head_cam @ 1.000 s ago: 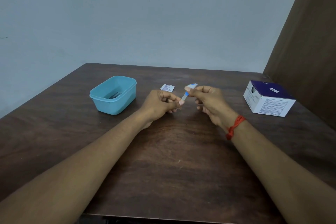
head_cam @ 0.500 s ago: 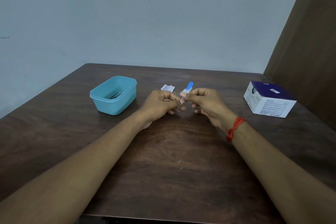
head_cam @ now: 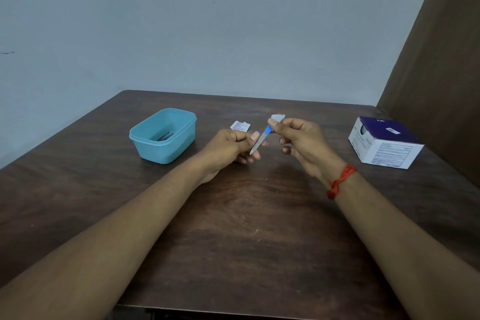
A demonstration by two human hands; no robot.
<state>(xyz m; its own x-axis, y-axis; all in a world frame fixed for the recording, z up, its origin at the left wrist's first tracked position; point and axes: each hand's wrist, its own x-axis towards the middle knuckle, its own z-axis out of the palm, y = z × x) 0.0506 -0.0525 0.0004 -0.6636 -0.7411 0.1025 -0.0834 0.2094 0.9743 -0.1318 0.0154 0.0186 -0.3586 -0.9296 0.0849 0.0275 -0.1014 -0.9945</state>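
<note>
Dark wood table (head_cam: 233, 228), pale wall behind. Slim capped needle (head_cam: 260, 140), blue hub and pale plastic sheath, is held above the table between both hands. Right hand (head_cam: 304, 143) pinches the hub end, left hand (head_cam: 228, 149) pinches the sheath. Likely light, stiff, sharp inside; grip the hub, not the tip.

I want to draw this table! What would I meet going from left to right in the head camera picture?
Teal plastic tub → left hand → capped needle with a blue hub, pinched by both hands → right hand → red thread wristband → white and purple box.
</note>
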